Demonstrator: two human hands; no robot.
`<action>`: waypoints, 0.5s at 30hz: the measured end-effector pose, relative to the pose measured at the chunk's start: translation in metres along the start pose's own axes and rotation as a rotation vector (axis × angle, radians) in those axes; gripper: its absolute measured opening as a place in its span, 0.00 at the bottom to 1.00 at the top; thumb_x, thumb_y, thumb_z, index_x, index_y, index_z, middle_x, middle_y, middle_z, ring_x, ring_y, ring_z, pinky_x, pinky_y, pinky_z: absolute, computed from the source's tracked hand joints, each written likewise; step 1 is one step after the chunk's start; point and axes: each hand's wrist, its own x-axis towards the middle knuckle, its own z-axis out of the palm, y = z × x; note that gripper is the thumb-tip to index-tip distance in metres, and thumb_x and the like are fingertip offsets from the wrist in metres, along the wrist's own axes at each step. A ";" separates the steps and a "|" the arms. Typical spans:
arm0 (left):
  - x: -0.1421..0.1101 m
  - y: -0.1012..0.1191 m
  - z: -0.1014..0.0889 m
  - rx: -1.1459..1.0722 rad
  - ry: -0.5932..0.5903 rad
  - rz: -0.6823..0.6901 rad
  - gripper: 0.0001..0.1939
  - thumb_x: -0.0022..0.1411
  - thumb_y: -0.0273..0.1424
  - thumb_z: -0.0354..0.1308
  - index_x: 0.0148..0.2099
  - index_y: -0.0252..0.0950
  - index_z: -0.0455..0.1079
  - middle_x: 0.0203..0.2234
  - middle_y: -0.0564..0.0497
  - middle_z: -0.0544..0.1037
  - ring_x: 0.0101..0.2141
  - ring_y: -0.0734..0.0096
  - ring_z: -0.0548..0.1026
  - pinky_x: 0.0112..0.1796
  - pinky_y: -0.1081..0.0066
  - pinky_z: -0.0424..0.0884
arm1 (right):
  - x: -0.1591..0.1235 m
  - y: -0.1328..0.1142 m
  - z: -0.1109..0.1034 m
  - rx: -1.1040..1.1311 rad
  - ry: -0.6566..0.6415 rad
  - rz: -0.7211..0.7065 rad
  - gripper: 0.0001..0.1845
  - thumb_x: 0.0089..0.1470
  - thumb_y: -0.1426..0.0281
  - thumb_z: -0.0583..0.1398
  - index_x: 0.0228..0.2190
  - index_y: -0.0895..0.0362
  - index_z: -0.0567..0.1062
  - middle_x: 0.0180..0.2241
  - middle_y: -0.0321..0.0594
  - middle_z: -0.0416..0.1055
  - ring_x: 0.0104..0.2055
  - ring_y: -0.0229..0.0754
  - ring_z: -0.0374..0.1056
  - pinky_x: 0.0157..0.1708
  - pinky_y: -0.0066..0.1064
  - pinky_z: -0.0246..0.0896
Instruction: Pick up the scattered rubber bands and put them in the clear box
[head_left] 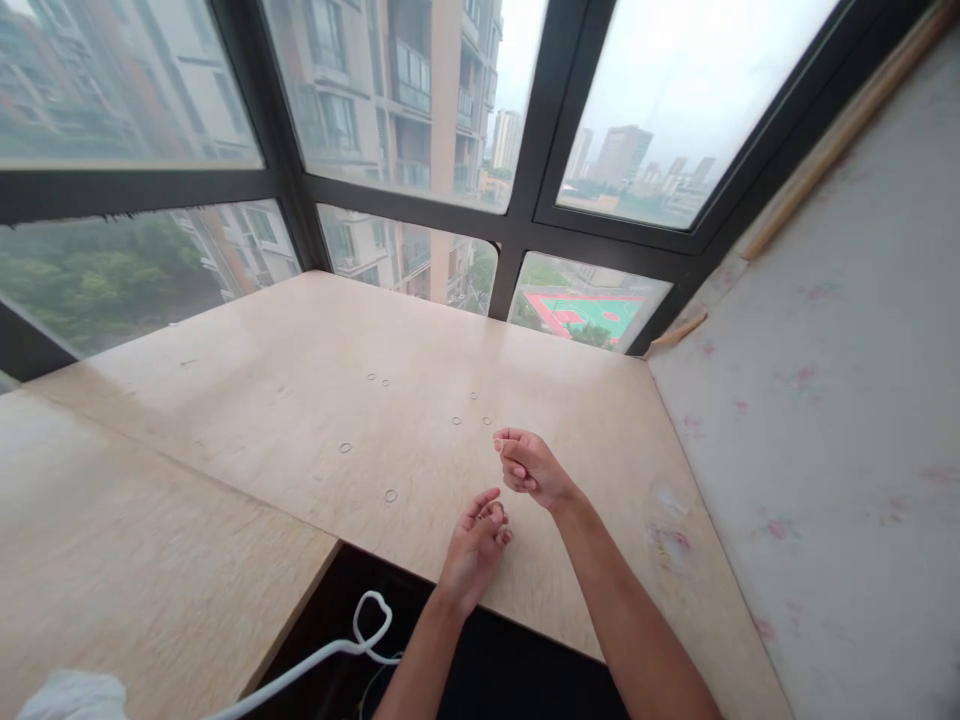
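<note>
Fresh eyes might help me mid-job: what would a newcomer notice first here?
Probably the bare right grip, pinched, and the left grip, loosely curled below it, near the centre. Next, thin rings scattered across the pale surface ahead and leftward. Then the dark window frame up top.

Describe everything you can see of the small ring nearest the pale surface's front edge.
The ring is a thin, greyish hoop with an open middle, perhaps metal; finer detail is too small to tell. It lies flat on the pale surface, left of the left hand, touching neither it nor the right hand.
</note>
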 end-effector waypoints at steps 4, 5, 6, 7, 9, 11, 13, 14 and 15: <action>0.001 0.001 -0.001 0.019 -0.005 0.001 0.20 0.49 0.21 0.67 0.46 0.35 0.71 0.32 0.53 0.70 0.33 0.76 0.69 0.32 0.75 0.65 | -0.037 0.004 -0.013 0.152 0.020 -0.010 0.13 0.47 0.65 0.64 0.28 0.55 0.65 0.09 0.17 0.51 0.09 0.24 0.36 0.09 0.18 0.35; 0.001 0.001 -0.001 0.021 -0.005 0.002 0.20 0.49 0.21 0.67 0.46 0.36 0.71 0.32 0.53 0.70 0.33 0.76 0.69 0.32 0.75 0.65 | -0.045 0.005 -0.016 0.181 0.028 -0.015 0.13 0.47 0.65 0.64 0.28 0.55 0.64 0.09 0.17 0.51 0.09 0.24 0.35 0.09 0.18 0.35; 0.001 0.001 -0.001 0.023 -0.006 0.004 0.20 0.50 0.21 0.67 0.46 0.36 0.71 0.32 0.53 0.70 0.33 0.76 0.70 0.32 0.75 0.66 | -0.053 0.006 -0.019 0.205 0.037 -0.020 0.12 0.47 0.65 0.64 0.28 0.55 0.64 0.09 0.17 0.50 0.09 0.24 0.34 0.08 0.18 0.35; 0.001 0.001 -0.001 0.024 -0.004 0.006 0.20 0.50 0.21 0.67 0.46 0.36 0.71 0.31 0.53 0.70 0.33 0.76 0.70 0.32 0.75 0.66 | -0.060 0.008 -0.022 0.225 0.046 -0.026 0.12 0.48 0.66 0.64 0.28 0.54 0.64 0.09 0.16 0.50 0.09 0.24 0.34 0.08 0.18 0.35; 0.001 0.002 -0.001 0.029 0.002 0.009 0.19 0.51 0.21 0.66 0.46 0.36 0.71 0.31 0.54 0.69 0.33 0.75 0.70 0.32 0.74 0.67 | -0.074 0.012 -0.029 0.260 0.068 -0.037 0.11 0.48 0.66 0.63 0.28 0.54 0.64 0.08 0.16 0.50 0.09 0.24 0.33 0.08 0.18 0.34; 0.001 0.002 0.000 0.037 0.009 0.013 0.19 0.51 0.21 0.66 0.46 0.36 0.70 0.30 0.54 0.69 0.33 0.75 0.71 0.32 0.74 0.67 | -0.088 0.016 -0.035 0.287 0.104 -0.054 0.11 0.48 0.66 0.63 0.28 0.54 0.65 0.09 0.17 0.51 0.09 0.24 0.34 0.08 0.18 0.34; 0.001 0.003 0.001 0.046 0.016 0.014 0.19 0.51 0.21 0.66 0.46 0.36 0.70 0.30 0.54 0.70 0.33 0.75 0.71 0.32 0.74 0.68 | -0.103 0.021 -0.042 0.295 0.169 -0.070 0.11 0.48 0.66 0.63 0.28 0.54 0.65 0.09 0.18 0.52 0.09 0.24 0.35 0.08 0.18 0.34; 0.001 0.003 0.002 0.051 0.019 0.013 0.19 0.51 0.21 0.66 0.46 0.36 0.70 0.31 0.54 0.70 0.33 0.75 0.71 0.32 0.74 0.68 | -0.111 0.023 -0.045 0.287 0.212 -0.077 0.11 0.48 0.65 0.63 0.28 0.54 0.65 0.09 0.18 0.52 0.09 0.24 0.35 0.09 0.18 0.34; 0.000 0.003 0.002 0.056 0.022 0.011 0.19 0.51 0.21 0.66 0.46 0.36 0.70 0.31 0.54 0.70 0.33 0.75 0.72 0.32 0.74 0.68 | -0.119 0.026 -0.049 0.270 0.259 -0.081 0.11 0.48 0.64 0.62 0.28 0.54 0.64 0.09 0.18 0.52 0.09 0.25 0.35 0.09 0.19 0.34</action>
